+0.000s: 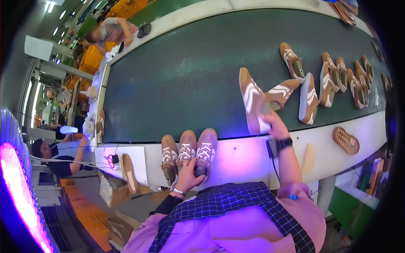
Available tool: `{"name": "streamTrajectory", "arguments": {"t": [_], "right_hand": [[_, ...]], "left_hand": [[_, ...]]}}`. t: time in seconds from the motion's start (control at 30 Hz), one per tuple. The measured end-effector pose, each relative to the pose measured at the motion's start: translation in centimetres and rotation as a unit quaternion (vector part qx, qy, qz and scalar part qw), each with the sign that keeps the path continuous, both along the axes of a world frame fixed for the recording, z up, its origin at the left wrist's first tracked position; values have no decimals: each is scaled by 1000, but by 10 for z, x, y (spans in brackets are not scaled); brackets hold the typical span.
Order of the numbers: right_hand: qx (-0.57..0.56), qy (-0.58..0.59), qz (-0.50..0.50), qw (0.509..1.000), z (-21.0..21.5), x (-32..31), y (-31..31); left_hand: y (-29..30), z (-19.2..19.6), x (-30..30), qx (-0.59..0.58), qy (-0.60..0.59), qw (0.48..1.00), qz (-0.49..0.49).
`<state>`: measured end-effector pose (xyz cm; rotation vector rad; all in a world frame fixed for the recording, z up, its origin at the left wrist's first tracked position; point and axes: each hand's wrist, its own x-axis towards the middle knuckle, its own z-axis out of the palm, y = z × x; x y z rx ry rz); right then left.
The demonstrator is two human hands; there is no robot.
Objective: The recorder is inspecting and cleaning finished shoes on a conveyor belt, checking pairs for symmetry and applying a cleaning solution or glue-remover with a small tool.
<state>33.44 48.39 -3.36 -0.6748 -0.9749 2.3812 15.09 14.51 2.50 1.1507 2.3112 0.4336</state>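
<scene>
My right hand [276,126] is closed around the heel end of a brown shoe with white stripes [252,99], tilted over the green belt [168,76] with its toe pointing away from me and a little to the left; the grip itself is blurred. My left hand [187,177] is down at the heel ends of three shoes lined up side by side, toes away from me, at the near edge of the belt. Its fingers lie at the opening of the middle shoe [187,145] and my thumb is by the heel of the right-hand shoe [206,147]; I cannot tell whether they pinch either one or only rest there. The left-hand shoe [168,157] stands just beside the middle one. Close behind the shoe I hold, another brown shoe [284,92] lies with its toe to the right, and farther right more brown-and-white shoes [327,82] sit on the belt. On the white ledge [261,162] in front of me lie a tan strip [309,158] and, farther right, a brown shoe-shaped piece with openings [346,140]. To my left, a long tan sole-shaped piece [130,173] lies by a white sheet [138,162]. Across the belt, a co-worker [120,31] leans on the far edge.
</scene>
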Motion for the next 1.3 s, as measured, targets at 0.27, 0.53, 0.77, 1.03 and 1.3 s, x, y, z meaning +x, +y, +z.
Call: {"name": "streamTrajectory", "arguments": {"t": [0.27, 0.53, 0.77, 1.03, 1.3], "right_hand": [[-18, -117, 25, 993, 22, 86, -130], [261, -414, 54, 870, -7, 50, -196], [19, -86, 14, 996, 36, 49, -184], [47, 103, 32, 993, 118, 17, -179], [-13, 181, 11, 983, 143, -36, -186]], "left_hand": [[2, -9, 1, 29, 33, 987, -157], [1, -56, -2, -2, -183, 982, -55], [12, -46, -21, 122, -677, 694, 215], [24, 28, -25, 376, -699, 605, 66], [34, 69, -10, 508, -619, 584, 134]]}}
